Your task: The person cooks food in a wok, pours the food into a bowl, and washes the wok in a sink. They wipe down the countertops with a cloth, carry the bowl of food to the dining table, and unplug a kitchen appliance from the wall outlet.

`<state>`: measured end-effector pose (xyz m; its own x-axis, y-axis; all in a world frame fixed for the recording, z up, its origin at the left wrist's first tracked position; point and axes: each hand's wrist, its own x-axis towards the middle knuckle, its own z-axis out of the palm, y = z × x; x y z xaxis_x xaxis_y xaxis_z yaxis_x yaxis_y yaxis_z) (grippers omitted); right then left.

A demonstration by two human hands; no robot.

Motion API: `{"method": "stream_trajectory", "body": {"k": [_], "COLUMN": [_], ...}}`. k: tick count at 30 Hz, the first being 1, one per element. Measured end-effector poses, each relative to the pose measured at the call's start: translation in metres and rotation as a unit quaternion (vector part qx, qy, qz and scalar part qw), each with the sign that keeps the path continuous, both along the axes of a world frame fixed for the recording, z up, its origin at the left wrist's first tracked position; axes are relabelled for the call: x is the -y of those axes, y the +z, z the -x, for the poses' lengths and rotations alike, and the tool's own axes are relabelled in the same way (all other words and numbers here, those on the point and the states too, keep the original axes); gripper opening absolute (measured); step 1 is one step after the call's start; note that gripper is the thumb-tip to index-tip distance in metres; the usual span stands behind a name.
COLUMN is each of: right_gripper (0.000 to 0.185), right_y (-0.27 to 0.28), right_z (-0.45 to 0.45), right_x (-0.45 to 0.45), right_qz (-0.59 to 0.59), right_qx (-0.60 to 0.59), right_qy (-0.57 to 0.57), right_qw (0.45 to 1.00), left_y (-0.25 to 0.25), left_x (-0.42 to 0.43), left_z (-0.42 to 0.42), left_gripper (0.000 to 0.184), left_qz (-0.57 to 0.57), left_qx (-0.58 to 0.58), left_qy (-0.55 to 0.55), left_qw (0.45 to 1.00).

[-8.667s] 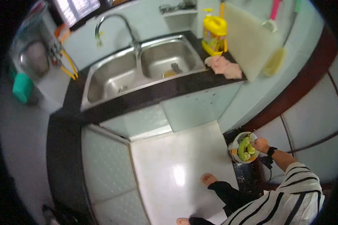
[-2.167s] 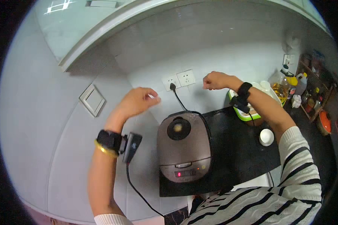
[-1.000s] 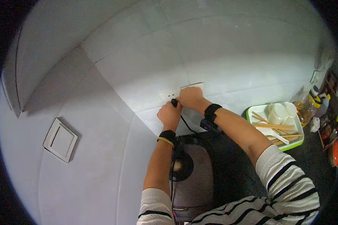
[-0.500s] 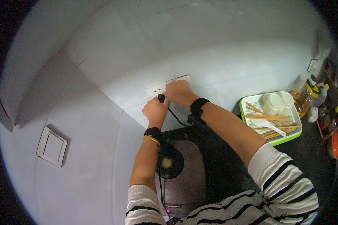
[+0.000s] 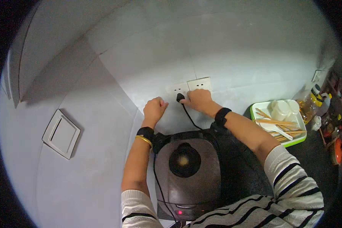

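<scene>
A black power plug [image 5: 180,97] sits at the left wall socket [image 5: 177,89], its cord running down behind the rice cooker [image 5: 195,159]. My right hand [image 5: 200,100] is closed at the plug, with the thumb against its right side and the other fingers curled below the right socket [image 5: 199,84]. My left hand [image 5: 154,110] is curled into a loose fist near the wall, apart from the plug, and no object shows in it. Below both hands stands the cooker, brownish grey with a round black vent on its lid and a red lit display.
To the right, a white and green tray [image 5: 254,113] holds chopsticks, a white spoon and white cups. Beyond it stand an oil bottle [image 5: 310,104] and other kitchen items. A wall switch [image 5: 61,134] is on the left wall. Another cord [image 5: 159,186] crosses the cooker's left side.
My left hand has let go of the plug and moved left. My right thumb now rests on the plug at the socket. The view has shifted, showing more of the cooker.
</scene>
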<state>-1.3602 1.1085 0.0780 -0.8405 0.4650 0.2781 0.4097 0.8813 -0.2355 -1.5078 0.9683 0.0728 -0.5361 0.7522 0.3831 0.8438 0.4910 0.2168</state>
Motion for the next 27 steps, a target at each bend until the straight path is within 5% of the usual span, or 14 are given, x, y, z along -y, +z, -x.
{"method": "stream_trajectory", "body": {"k": [13,18,27], "right_gripper": [0.055,0.042,0.047], "right_y": [-0.012,-0.013,-0.012], "right_z": [0.033,0.039,0.033], "right_x": [0.026,0.029,0.028], "right_qz": [-0.149,-0.146,-0.129], "right_qx": [-0.054,-0.034,-0.011], "right_qy": [-0.062,-0.099,-0.089], "right_qw": [0.985,0.984,0.988], "left_y": [-0.021,-0.020,-0.015], "left_x": [-0.035,-0.036,-0.031], "left_z": [0.027,0.024,0.022], "left_gripper": [0.039,0.037,0.036], "left_qz": [-0.102,-0.107,-0.104], "left_qx": [0.021,0.053,0.084], "left_qy": [-0.143,-0.101,-0.103], "left_qw": [0.984,0.988,0.986]}}
